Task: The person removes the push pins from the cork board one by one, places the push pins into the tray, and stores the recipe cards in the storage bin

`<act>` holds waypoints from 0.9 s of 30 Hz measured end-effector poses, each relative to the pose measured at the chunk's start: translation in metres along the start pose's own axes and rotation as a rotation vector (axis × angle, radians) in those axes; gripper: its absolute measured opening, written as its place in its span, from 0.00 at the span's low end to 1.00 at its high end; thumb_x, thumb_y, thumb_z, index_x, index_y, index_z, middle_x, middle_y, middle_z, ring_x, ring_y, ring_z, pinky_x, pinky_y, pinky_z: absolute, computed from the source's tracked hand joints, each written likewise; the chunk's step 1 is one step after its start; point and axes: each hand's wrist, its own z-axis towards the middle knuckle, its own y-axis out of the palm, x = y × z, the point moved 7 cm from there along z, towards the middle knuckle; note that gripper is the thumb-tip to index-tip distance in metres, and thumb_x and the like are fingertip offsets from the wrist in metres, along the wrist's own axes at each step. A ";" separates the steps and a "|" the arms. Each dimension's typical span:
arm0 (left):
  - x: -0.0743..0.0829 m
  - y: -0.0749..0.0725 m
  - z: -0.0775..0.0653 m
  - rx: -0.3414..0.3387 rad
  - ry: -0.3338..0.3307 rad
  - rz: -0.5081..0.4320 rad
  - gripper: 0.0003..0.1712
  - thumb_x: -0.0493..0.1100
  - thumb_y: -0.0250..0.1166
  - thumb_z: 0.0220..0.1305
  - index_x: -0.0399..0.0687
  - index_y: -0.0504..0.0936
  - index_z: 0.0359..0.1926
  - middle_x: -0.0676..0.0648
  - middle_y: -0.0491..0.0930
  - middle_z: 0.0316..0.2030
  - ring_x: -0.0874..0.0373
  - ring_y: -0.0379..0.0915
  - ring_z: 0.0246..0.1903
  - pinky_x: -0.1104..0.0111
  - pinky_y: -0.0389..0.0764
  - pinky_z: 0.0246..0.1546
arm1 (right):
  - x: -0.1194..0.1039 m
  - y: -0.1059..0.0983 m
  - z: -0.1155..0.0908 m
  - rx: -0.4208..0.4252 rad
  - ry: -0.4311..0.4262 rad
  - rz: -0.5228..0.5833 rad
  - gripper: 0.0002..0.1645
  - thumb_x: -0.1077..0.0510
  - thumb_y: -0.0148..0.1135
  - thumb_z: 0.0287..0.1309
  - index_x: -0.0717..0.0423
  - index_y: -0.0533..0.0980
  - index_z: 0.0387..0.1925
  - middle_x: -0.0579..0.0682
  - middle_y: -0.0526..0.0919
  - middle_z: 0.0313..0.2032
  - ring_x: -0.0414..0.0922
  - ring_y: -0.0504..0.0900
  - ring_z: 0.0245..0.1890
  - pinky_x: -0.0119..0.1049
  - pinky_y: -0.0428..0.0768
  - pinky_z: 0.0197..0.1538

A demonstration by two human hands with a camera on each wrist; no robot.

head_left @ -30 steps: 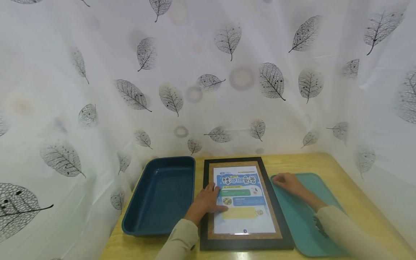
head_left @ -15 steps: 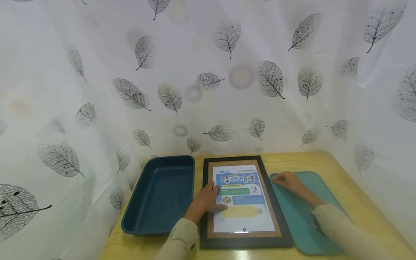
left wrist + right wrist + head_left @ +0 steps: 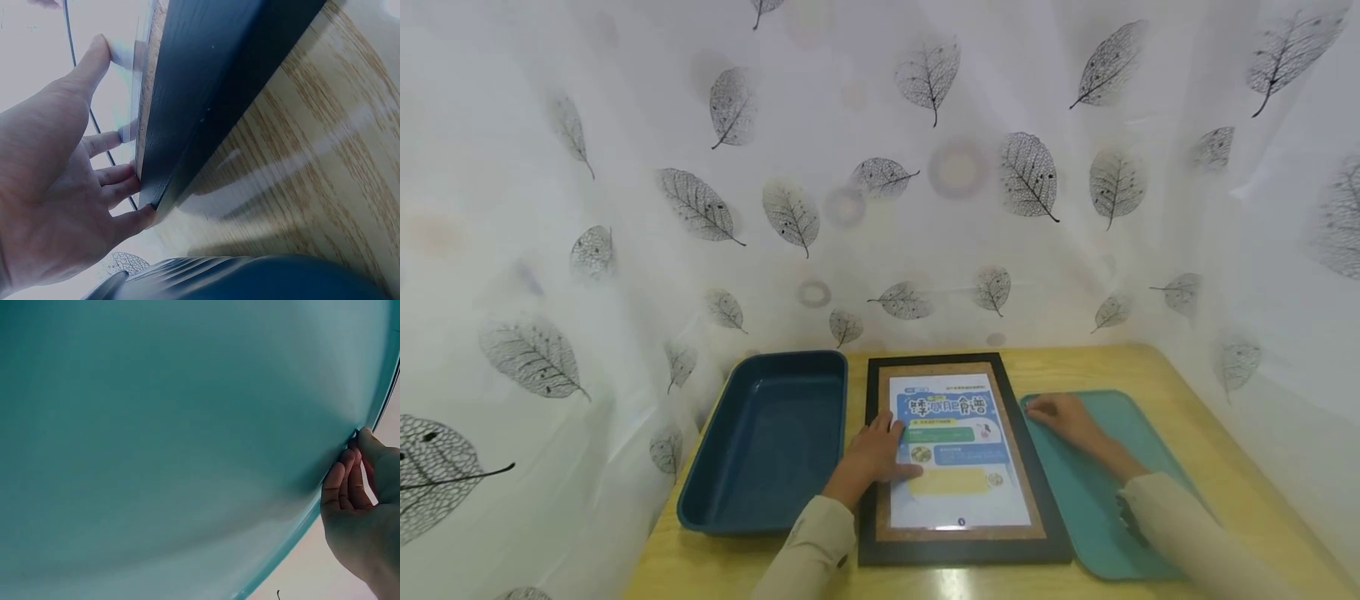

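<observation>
My left hand (image 3: 874,454) rests with spread fingers over the left edge of a black-framed cork board (image 3: 966,550). Its thumb lies on a printed sheet (image 3: 958,508) with blue, green and yellow blocks, which covers most of the cork. The left wrist view shows the fingertips on the frame's side (image 3: 187,94) and the sheet. At the far left corner of a teal tray (image 3: 1112,500), my right hand (image 3: 1067,419) has its thumb and forefinger pinched together. In the right wrist view, a small dark thing (image 3: 357,432) shows at those fingertips, mostly hidden by them.
A deep dark-blue basin (image 3: 767,450) stands left of the board, close to my left forearm. All of it sits on a wooden table (image 3: 1082,367). A pale curtain (image 3: 880,242) with leaf prints hangs around the back and sides.
The head view has tilted slightly, so the table things sit a little higher in it. Both hands keep their places on the board and at the tray corner.
</observation>
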 end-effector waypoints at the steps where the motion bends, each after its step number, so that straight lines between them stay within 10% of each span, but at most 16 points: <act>1: 0.000 -0.001 0.001 0.001 -0.003 -0.001 0.58 0.74 0.70 0.58 0.47 0.63 0.78 0.39 0.55 0.79 0.43 0.52 0.78 0.48 0.61 0.76 | 0.000 0.000 0.001 0.002 0.002 -0.001 0.06 0.62 0.71 0.64 0.62 0.86 0.40 0.58 0.90 0.39 0.58 0.88 0.42 0.57 0.85 0.49; 27: 0.001 -0.004 -0.002 0.002 0.000 0.004 0.57 0.74 0.70 0.58 0.47 0.65 0.77 0.40 0.58 0.78 0.44 0.56 0.76 0.49 0.63 0.74 | -0.026 -0.007 -0.006 -0.014 0.013 -0.017 0.09 0.62 0.70 0.64 0.63 0.84 0.44 0.57 0.89 0.39 0.54 0.88 0.40 0.52 0.87 0.45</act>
